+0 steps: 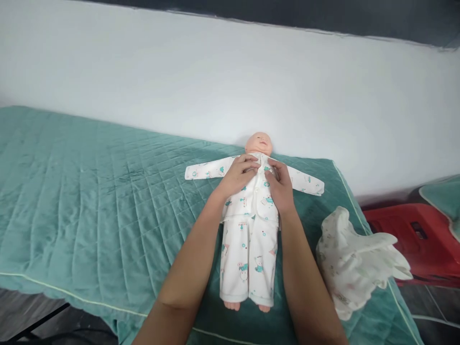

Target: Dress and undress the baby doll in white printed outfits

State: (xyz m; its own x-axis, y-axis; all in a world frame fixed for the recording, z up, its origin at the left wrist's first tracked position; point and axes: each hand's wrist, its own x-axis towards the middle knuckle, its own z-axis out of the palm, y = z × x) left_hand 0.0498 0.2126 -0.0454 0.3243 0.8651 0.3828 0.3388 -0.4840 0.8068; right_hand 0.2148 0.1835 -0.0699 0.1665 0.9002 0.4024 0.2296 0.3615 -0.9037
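A baby doll point(258, 143) lies on its back, its head toward the wall and its feet toward me. It wears a white long-sleeved pajama top point(235, 206) and matching pajama pants point(247, 258), both printed with small figures. My left hand point(240, 173) rests on the chest of the top, fingers stretched toward the front opening. On the other side of the opening, my right hand point(282, 184) touches the top with its fingers bent and its thumb apart. A button point(256, 190) shows on the front below my hands. Both sleeves lie spread outward.
A quilted green cover point(108, 206) lies under the doll. To the right is a crumpled white printed cloth point(354, 263), near the cover's edge. A red plastic chair or stool point(406, 225) stands beyond that edge. The white wall point(215, 81) rises right behind the doll's head.
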